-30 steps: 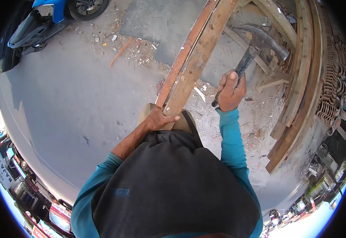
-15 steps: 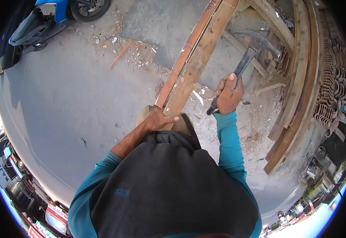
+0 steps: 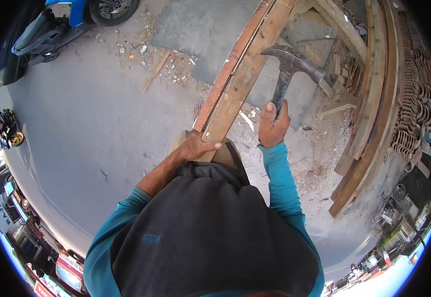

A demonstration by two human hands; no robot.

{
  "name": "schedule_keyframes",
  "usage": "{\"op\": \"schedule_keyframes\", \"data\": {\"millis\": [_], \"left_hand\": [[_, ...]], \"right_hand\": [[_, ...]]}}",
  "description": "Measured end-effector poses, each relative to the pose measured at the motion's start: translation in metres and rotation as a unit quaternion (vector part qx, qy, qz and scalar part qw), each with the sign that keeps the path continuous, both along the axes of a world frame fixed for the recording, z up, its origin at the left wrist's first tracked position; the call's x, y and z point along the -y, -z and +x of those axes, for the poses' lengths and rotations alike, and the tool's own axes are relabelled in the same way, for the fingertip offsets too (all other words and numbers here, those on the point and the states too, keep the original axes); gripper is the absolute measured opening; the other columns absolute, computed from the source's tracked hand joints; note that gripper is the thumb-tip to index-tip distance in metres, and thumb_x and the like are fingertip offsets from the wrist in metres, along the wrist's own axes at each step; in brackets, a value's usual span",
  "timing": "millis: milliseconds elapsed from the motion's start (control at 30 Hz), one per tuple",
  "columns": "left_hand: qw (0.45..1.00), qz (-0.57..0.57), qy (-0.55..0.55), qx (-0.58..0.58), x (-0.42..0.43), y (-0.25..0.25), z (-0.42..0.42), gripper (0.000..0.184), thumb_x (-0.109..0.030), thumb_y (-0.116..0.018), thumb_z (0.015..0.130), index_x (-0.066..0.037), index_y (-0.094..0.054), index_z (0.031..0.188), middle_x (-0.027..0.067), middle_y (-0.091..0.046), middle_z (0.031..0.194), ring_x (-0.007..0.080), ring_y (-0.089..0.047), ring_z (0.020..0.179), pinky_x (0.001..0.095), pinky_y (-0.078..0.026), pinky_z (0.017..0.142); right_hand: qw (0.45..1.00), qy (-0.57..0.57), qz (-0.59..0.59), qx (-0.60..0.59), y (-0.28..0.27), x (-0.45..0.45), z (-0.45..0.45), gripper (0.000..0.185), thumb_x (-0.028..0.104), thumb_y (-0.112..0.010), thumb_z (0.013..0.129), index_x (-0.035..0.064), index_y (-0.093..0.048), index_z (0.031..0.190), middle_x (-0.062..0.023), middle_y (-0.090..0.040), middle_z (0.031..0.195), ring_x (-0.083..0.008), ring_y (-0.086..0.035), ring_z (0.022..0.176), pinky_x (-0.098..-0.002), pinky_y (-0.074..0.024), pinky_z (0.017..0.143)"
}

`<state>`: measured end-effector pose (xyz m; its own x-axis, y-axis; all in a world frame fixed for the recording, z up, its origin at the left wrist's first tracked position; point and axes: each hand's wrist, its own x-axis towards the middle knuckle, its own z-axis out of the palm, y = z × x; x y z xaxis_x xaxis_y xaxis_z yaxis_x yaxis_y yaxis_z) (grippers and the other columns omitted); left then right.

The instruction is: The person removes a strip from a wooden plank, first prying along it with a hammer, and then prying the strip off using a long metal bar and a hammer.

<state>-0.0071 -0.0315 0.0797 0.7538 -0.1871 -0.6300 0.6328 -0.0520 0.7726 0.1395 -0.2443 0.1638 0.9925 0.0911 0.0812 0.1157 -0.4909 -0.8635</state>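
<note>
Pinning the near end of a wooden plank [image 3: 232, 101], that's the left hand's [image 3: 193, 147] job here. Thumb lies across the top face, right by the tan trousers [image 3: 178, 142], and the fingers are mostly hidden, but I'd call it grasping. The plank runs away and a bit to the right, with a reddish timber [image 3: 215, 96] along its left side and a thin dark gap between most of the way.

Right hand [image 3: 273, 127] has a fist wrapped around the handle of a claw hammer [image 3: 284, 74], head up, claw side pointing left. The claw tip overlaps the plank in this view; can't really tell, but my guess is it's not touching.

Reads to me like a hold-and-ready step. Any blow from here would call for bringing the striking face round to the wood, and minding that left thumb.

Further out: stacked boards [image 3: 368, 119] on the right, roof tiles [image 3: 408, 139] past them, and a blue motorbike [image 3: 78, 15] way up left.
</note>
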Motion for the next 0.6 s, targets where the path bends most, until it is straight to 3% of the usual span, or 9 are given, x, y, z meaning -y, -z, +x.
{"op": "schedule_keyframes", "data": {"millis": [33,100,167,200,333,400,467,567,600], "left_hand": [[1.000,0.001,0.000,0.001,-0.001,0.004,-0.002,0.084,-0.045,-0.083,0.077,0.003,-0.051,0.138,0.0153,-0.063,0.124,0.0246,-0.057,0.119,0.0372,-0.046,0.101],[1.000,0.025,0.008,-0.009,-0.002,0.020,-0.008,0.103,-0.056,-0.082,0.072,0.007,-0.042,0.143,0.0267,-0.056,0.133,0.0339,-0.053,0.127,0.0390,-0.045,0.105],[1.000,0.021,0.008,-0.014,-0.003,0.025,-0.009,0.093,-0.051,-0.082,0.075,0.005,-0.047,0.140,0.0217,-0.059,0.130,0.0293,-0.056,0.121,0.0383,-0.047,0.101],[1.000,0.020,0.009,-0.021,-0.001,0.022,-0.006,0.083,-0.046,-0.081,0.078,0.003,-0.051,0.138,0.0168,-0.061,0.127,0.0247,-0.059,0.116,0.0376,-0.048,0.098],[0.983,0.128,-0.005,0.128,0.005,-0.010,-0.004,0.081,-0.047,-0.081,0.078,0.003,-0.054,0.135,0.0185,-0.064,0.123,0.0255,-0.062,0.110,0.0379,-0.050,0.094],[0.997,0.059,0.041,-0.008,-0.002,-0.033,0.016,0.083,-0.047,-0.081,0.077,0.003,-0.052,0.137,0.0199,-0.064,0.123,0.0267,-0.062,0.110,0.0380,-0.049,0.095],[0.997,0.054,0.056,-0.026,-0.003,-0.027,0.014,0.088,-0.050,-0.082,0.075,0.002,-0.049,0.139,0.0209,-0.064,0.124,0.0268,-0.062,0.112,0.0375,-0.049,0.096],[0.998,0.037,0.042,-0.026,-0.004,-0.023,0.015,0.096,-0.054,-0.083,0.074,0.001,-0.044,0.143,0.0222,-0.062,0.126,0.0278,-0.061,0.114,0.0373,-0.049,0.097],[0.999,0.031,0.030,-0.020,0.002,-0.019,0.010,0.097,-0.054,-0.083,0.074,0.001,-0.044,0.143,0.0223,-0.062,0.126,0.0283,-0.061,0.114,0.0374,-0.049,0.097]], "right_hand": [[1.000,0.006,0.022,-0.011,0.005,0.001,-0.001,0.041,0.040,-0.054,0.102,-0.0003,-0.051,0.094,-0.0250,-0.062,0.074,-0.0468,-0.061,0.068,-0.0494,-0.0451,0.059],[0.999,-0.003,-0.034,-0.029,0.027,-0.002,-0.007,0.042,0.041,-0.053,0.102,-0.0005,-0.052,0.095,-0.0265,-0.062,0.076,-0.0482,-0.061,0.071,-0.0507,-0.0452,0.061],[0.976,-0.070,-0.181,-0.099,0.052,0.001,-0.009,0.046,0.044,-0.052,0.102,-0.0016,-0.053,0.095,-0.0304,-0.063,0.081,-0.0516,-0.061,0.077,-0.0539,-0.0455,0.067],[0.976,-0.072,-0.182,-0.093,0.048,0.005,-0.006,0.046,0.044,-0.052,0.102,-0.0016,-0.053,0.095,-0.0304,-0.063,0.081,-0.0516,-0.061,0.077,-0.0539,-0.0455,0.067],[0.983,-0.027,-0.124,-0.135,0.021,0.004,-0.007,0.047,0.044,-0.052,0.102,-0.0024,-0.056,0.092,-0.0283,-0.064,0.080,-0.0490,-0.062,0.076,-0.0528,-0.0460,0.067],[0.995,0.067,0.015,-0.073,0.008,-0.001,0.001,0.043,0.040,-0.052,0.102,-0.0022,-0.056,0.093,-0.0262,-0.064,0.078,-0.0476,-0.062,0.073,-0.0517,-0.0462,0.066],[0.995,0.085,0.026,-0.040,0.019,0.001,-0.001,0.039,0.036,-0.053,0.102,-0.0023,-0.054,0.096,-0.0255,-0.063,0.076,-0.0474,-0.062,0.071,-0.0509,-0.0463,0.064],[0.980,-0.024,-0.166,-0.111,0.033,-0.002,-0.004,0.040,0.037,-0.055,0.101,-0.0022,-0.052,0.103,-0.0298,-0.064,0.081,-0.0502,-0.063,0.081,-0.0551,-0.0459,0.069],[0.980,-0.023,-0.166,-0.107,0.043,0.004,-0.008,0.040,0.037,-0.055,0.101,-0.0022,-0.052,0.103,-0.0298,-0.064,0.081,-0.0502,-0.063,0.081,-0.0551,-0.0459,0.069]]}}
